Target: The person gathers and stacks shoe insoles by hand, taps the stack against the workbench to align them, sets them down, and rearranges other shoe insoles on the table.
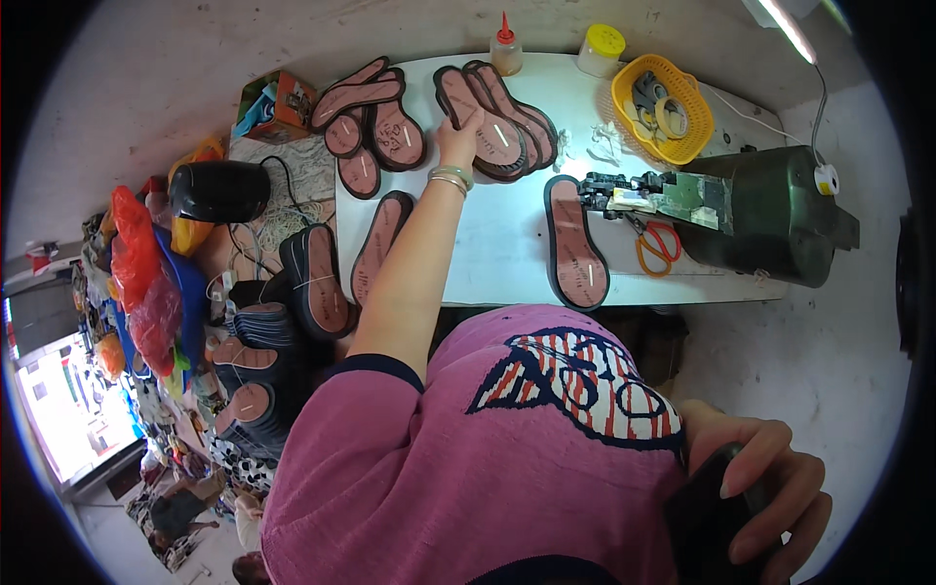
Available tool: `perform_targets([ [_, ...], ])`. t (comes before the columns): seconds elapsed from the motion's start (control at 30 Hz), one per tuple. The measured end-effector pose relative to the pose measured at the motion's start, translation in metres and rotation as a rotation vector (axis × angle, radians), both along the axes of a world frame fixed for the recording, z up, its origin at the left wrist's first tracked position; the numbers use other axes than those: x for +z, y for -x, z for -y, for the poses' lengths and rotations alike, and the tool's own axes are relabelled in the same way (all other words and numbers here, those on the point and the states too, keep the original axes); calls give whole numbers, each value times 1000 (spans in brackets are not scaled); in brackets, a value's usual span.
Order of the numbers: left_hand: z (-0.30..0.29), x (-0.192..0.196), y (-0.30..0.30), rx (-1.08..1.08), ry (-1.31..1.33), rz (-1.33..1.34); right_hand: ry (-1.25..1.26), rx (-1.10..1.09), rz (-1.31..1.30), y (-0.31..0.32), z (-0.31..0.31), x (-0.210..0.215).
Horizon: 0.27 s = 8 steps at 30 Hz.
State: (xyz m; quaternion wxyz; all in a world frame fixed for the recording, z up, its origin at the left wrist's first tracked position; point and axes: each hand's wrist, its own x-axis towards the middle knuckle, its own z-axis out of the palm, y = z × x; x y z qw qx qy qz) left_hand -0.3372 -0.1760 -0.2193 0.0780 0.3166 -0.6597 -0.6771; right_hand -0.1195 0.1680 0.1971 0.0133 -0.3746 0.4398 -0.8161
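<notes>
At the far middle of the white table [497, 239], my left hand [458, 144] grips the near edge of a pink-topped, black-edged shoe insole [480, 115]. That insole overlaps several like it, fanned to its right. Its thumb lies on top; the other fingers are partly hidden. My right hand [780, 478] is closed round a smooth black object [717, 512] at the lower right, close to my body; its kind does not show. Another insole [577, 244] lies beside the black metal parts of a dark green machine [780, 210]. A single insole [382, 244] lies under my left forearm.
More insoles [395, 132] overlap at the far left. Scissors [658, 244] lie by the machine. Behind stand a yellow basket [697, 102] with tape rolls, a squeeze bottle [506, 54] and a yellow-lidded jar [602, 49]. Bundled soles [322, 283] and bags [146, 283] crowd the left.
</notes>
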Motion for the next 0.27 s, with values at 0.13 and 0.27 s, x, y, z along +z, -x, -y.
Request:
perform_targets([
  [0.13, -27, 22, -4, -10, 217, 54, -68, -66, 35, -7, -5, 1],
  [0.27, -28, 36, -13, 24, 582, 160, 86, -186, -335, -3, -26, -43],
])
